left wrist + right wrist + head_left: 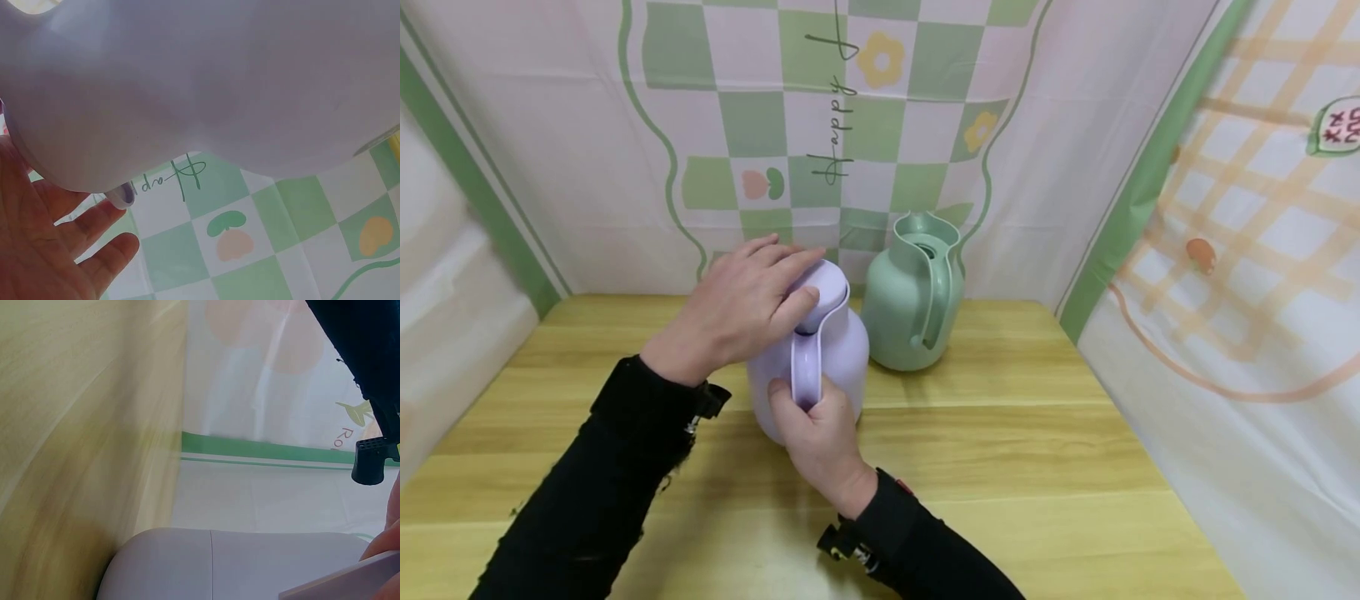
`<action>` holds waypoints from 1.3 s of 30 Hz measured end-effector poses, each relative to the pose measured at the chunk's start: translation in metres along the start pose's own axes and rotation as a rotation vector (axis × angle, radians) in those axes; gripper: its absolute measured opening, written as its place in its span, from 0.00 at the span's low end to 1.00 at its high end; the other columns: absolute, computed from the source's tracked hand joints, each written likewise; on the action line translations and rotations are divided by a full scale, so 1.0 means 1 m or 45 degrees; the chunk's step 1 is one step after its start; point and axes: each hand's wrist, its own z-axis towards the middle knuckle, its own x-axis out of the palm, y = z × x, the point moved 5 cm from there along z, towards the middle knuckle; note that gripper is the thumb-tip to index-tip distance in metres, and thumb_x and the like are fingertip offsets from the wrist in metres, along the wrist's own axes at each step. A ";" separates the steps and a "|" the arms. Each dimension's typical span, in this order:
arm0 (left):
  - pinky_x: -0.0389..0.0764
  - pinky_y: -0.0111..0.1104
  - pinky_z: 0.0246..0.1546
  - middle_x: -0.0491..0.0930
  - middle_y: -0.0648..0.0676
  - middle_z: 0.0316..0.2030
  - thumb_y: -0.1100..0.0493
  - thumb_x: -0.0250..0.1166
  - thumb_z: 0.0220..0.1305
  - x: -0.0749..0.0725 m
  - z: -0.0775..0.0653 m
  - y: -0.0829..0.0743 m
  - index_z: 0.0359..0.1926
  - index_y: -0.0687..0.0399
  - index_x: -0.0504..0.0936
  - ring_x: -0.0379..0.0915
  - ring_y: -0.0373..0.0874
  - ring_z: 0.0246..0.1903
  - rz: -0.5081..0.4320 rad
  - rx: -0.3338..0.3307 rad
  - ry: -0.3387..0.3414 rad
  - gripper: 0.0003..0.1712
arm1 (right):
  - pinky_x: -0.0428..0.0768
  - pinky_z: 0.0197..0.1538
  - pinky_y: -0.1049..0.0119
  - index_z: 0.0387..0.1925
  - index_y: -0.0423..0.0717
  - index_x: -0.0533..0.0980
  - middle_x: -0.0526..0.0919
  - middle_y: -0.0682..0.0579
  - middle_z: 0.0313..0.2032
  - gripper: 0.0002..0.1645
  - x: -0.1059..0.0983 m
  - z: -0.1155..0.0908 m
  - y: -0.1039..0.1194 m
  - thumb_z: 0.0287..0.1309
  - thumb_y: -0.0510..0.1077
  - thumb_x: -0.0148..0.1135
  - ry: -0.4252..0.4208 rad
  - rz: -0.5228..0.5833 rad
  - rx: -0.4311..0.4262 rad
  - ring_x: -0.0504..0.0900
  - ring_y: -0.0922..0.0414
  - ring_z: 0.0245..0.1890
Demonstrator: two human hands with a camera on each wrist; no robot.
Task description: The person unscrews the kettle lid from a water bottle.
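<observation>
A lavender vacuum jug [846, 354] stands upright on the table. My left hand [737, 300] reaches over its top from the left, with thumb and index finger at the round lavender lid [827, 283]. In the left wrist view the other fingers [103, 250] of that hand extend loosely beside the spout [122, 195]. Lower down, my right hand [823, 442] grips the jug's handle [807, 367], its thumb on the left side. Only a few fingertips [384, 544] of it show in the right wrist view. The jug's body [181, 569] fills the bottom there.
Just behind and to the right, a green vacuum jug [906, 308] stands with its top uncovered and its handle facing me. The wooden table [1000, 467] ends at a patterned cloth [820, 108] at the back. Another cloth [1247, 275] hangs along the right side.
</observation>
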 end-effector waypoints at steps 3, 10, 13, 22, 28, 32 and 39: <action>0.62 0.47 0.67 0.79 0.58 0.55 0.41 0.46 0.71 -0.001 0.000 0.001 0.63 0.52 0.77 0.69 0.53 0.60 -0.016 -0.031 -0.018 0.30 | 0.67 0.23 0.67 0.20 0.46 0.65 0.64 0.55 0.19 0.19 0.000 0.001 0.001 0.65 0.46 0.57 0.005 0.003 -0.006 0.68 0.60 0.21; 0.76 0.48 0.46 0.80 0.55 0.45 0.38 0.50 0.68 -0.002 0.000 0.000 0.54 0.50 0.82 0.74 0.50 0.47 -0.019 -0.077 -0.053 0.28 | 0.67 0.24 0.69 0.21 0.45 0.65 0.65 0.55 0.19 0.17 0.001 0.001 0.001 0.64 0.44 0.58 0.025 0.008 -0.011 0.69 0.60 0.22; 0.76 0.47 0.41 0.81 0.55 0.45 0.36 0.50 0.68 -0.002 0.000 -0.001 0.53 0.50 0.82 0.74 0.48 0.44 -0.004 -0.086 -0.059 0.28 | 0.67 0.24 0.70 0.21 0.45 0.65 0.64 0.55 0.19 0.17 0.001 0.001 0.000 0.64 0.44 0.58 0.026 0.008 -0.007 0.69 0.61 0.22; 0.76 0.50 0.44 0.82 0.58 0.46 0.34 0.51 0.67 -0.005 -0.003 -0.004 0.55 0.52 0.82 0.74 0.52 0.46 0.051 -0.089 -0.060 0.32 | 0.68 0.24 0.68 0.23 0.45 0.68 0.66 0.55 0.20 0.16 0.001 0.001 0.001 0.64 0.46 0.58 0.015 0.006 -0.006 0.69 0.60 0.23; 0.74 0.50 0.47 0.82 0.58 0.45 0.32 0.51 0.67 -0.007 -0.005 -0.006 0.56 0.53 0.81 0.74 0.53 0.47 0.093 -0.081 -0.059 0.34 | 0.67 0.24 0.68 0.21 0.45 0.66 0.65 0.54 0.20 0.18 0.001 0.001 0.001 0.65 0.46 0.57 0.018 0.004 -0.008 0.69 0.60 0.22; 0.73 0.49 0.48 0.83 0.59 0.45 0.32 0.51 0.66 -0.008 -0.006 -0.008 0.56 0.55 0.81 0.74 0.54 0.48 0.111 -0.071 -0.069 0.35 | 0.69 0.26 0.67 0.24 0.45 0.68 0.68 0.54 0.22 0.16 0.001 0.001 0.000 0.66 0.46 0.56 0.041 0.018 0.008 0.71 0.59 0.25; 0.73 0.50 0.49 0.83 0.60 0.47 0.33 0.51 0.66 -0.009 -0.008 -0.011 0.57 0.57 0.80 0.74 0.54 0.49 0.143 -0.051 -0.079 0.36 | 0.70 0.26 0.65 0.25 0.45 0.69 0.70 0.53 0.23 0.15 0.002 0.001 0.000 0.66 0.46 0.55 0.043 0.016 0.021 0.72 0.58 0.26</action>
